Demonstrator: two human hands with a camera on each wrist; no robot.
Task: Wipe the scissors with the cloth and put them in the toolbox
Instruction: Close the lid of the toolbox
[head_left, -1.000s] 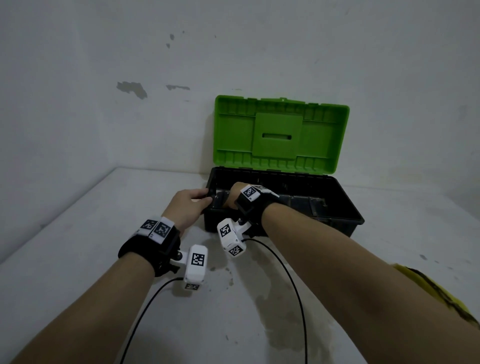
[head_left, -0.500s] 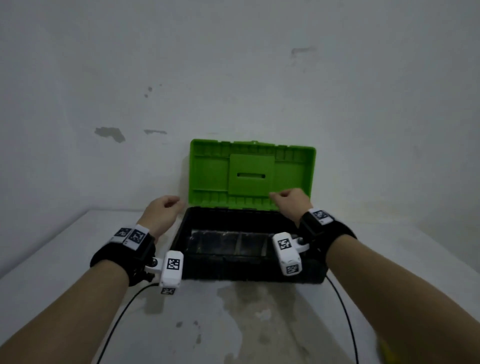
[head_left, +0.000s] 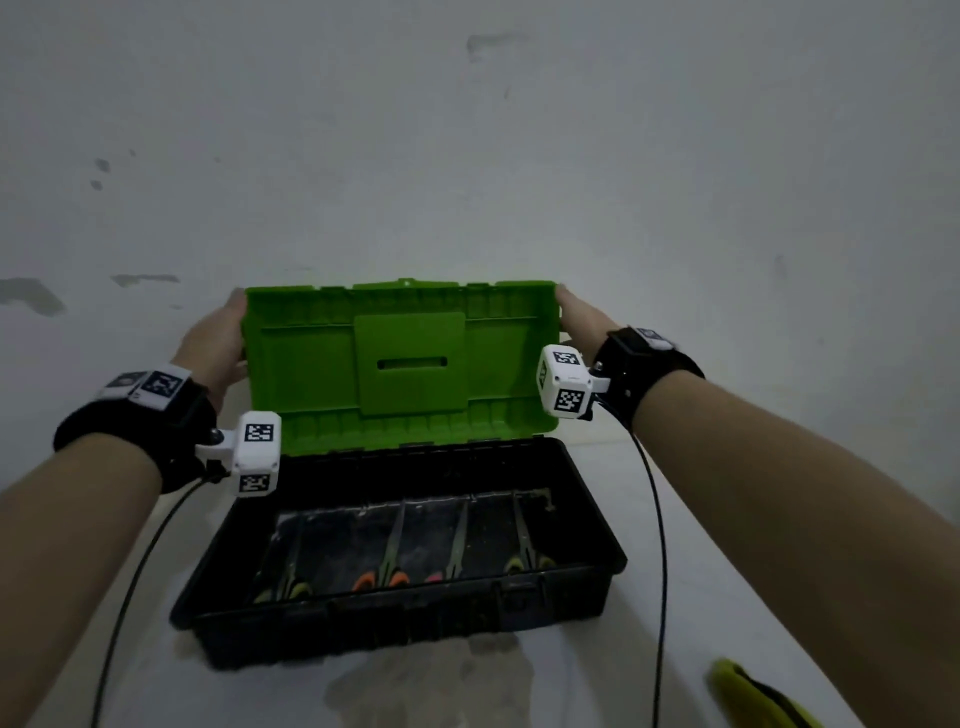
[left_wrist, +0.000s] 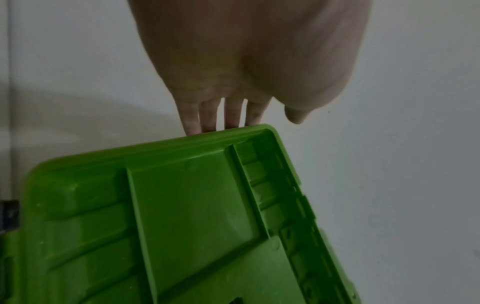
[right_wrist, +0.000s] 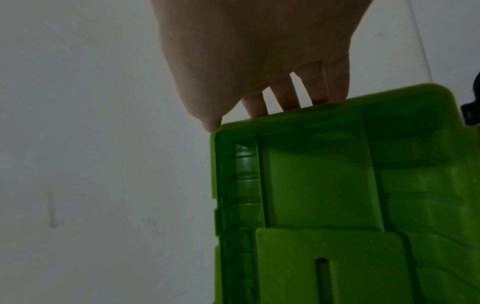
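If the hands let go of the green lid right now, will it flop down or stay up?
Probably it would stay or swing on its hinge, not flop: the green lid looks like stiff ribbed plastic. It stands nearly upright, steadied at both sides by the left hand and right hand, so it may tip either way.

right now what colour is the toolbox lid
Bright green lid, seen best in the head view.

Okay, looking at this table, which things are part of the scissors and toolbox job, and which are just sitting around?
Part of the job:
- toolbox, with its green lid held at the ends by the left hand and right hand
- four scissors lying inside
- yellow cloth at the table's near right

Just there:
- wrist camera cables
- stained table
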